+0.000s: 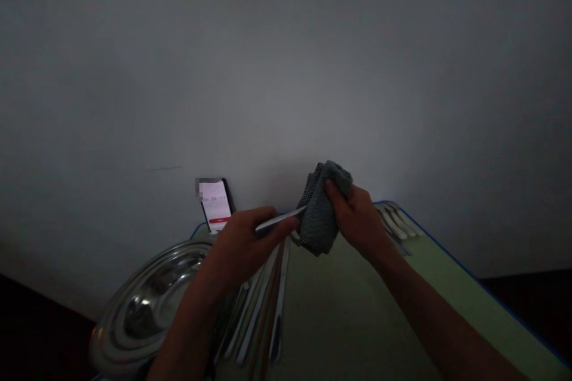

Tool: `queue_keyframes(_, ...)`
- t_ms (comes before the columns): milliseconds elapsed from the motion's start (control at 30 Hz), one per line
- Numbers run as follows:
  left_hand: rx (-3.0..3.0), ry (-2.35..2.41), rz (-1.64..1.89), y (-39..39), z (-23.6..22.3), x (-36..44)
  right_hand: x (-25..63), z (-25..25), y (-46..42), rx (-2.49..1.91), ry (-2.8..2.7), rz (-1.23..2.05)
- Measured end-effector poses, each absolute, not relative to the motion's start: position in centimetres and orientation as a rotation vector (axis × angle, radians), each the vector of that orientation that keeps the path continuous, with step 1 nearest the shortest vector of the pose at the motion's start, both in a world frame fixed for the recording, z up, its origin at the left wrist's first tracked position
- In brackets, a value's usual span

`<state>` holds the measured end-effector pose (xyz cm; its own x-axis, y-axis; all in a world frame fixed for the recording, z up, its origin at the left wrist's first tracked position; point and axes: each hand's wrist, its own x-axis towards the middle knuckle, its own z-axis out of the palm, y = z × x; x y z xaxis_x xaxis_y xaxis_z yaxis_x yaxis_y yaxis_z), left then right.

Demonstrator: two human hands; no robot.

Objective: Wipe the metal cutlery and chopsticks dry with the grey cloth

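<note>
My left hand (243,244) is closed round the handle of a metal piece of cutlery (279,222), held tilted up to the right above the table. The far end of that piece is hidden inside a folded grey-green cloth (319,211), so its kind does not show. My right hand (357,214) grips the cloth from the right, thumb pressed on its front, with the cloth wrapped about the cutlery's end. Below my left hand lies a row of long metal utensils (254,315) and brown chopsticks (268,321).
A shiny steel basin (134,309) stands at the left. Behind it a phone (215,205) with a lit screen leans upright against the wall (286,71). Several spoons or forks (395,220) lie at the back right of the green, blue-edged table (348,321).
</note>
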<state>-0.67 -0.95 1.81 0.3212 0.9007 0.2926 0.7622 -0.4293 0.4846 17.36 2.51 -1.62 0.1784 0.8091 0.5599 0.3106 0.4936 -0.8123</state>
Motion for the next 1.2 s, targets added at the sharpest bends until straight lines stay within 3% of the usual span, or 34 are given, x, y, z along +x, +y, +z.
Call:
queue_keyframes(300, 2.474, 1.505, 0.858, -1.7, 2.5, -0.8, 18.9, -0.8, 2.4, -0.985, -1.545, 0.772)
queue_keyframes(767, 2.439, 1.375, 0.517, -2.3, 3.1, -2.1, 21.2, 0.3, 0.9, -0.802, -2.137, 0.962)
queue_keyframes(1033, 2.339, 1.399, 0.880, -1.5, 1.2, 0.0, 16.8, -1.3, 1.4, -0.950, -1.178, 0.587)
queue_keyframes(1200, 2.422, 1.391, 0.871, -1.7, 1.1, 0.9, 17.0, -1.4, 1.7, -1.003, -1.183, 0.638)
